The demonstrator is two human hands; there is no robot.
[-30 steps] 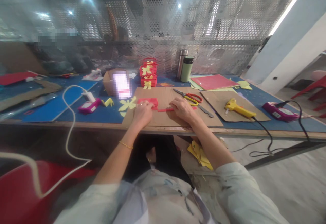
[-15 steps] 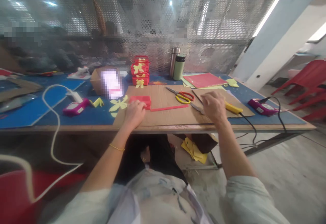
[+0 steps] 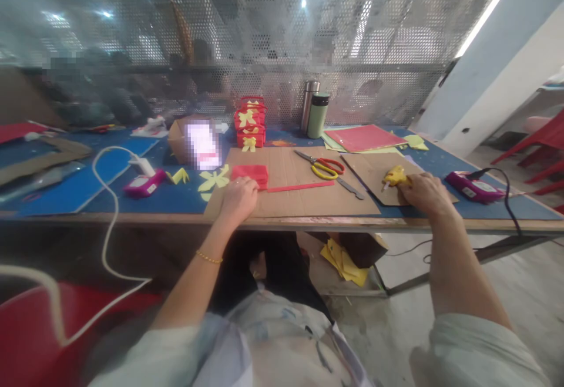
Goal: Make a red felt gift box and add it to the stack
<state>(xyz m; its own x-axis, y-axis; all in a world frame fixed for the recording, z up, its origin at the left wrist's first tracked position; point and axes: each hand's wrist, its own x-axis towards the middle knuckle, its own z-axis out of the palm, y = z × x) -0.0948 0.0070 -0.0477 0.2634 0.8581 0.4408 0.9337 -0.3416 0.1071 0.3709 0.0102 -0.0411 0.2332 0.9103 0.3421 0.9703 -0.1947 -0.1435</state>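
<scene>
In the head view, the right hand [image 3: 426, 194] is grasping the yellow glue gun [image 3: 395, 175] over the smaller cardboard [image 3: 369, 177]; the left hand [image 3: 240, 200] is touching the red piece [image 3: 250, 172], lying on the larger cardboard [image 3: 291, 205], whether its fingers are gripping being unclear.

Glue gun [image 3: 395, 176] yellow — flat piece [image 3: 249, 172] red (scissor handles [image 3: 326, 167] red, yellow).

The right hand [image 3: 425, 194] hides the handle of the glue gun [image 3: 395, 175], so I can't judge its grip. The left hand [image 3: 240, 200] covers part of the red piece [image 3: 249, 171]. I get the phone [image 3: 202, 143] pixelated, shapes behind the mesh [image 3: 273, 76] blurred, red chairs [image 3: 549, 135] cropped.
</scene>
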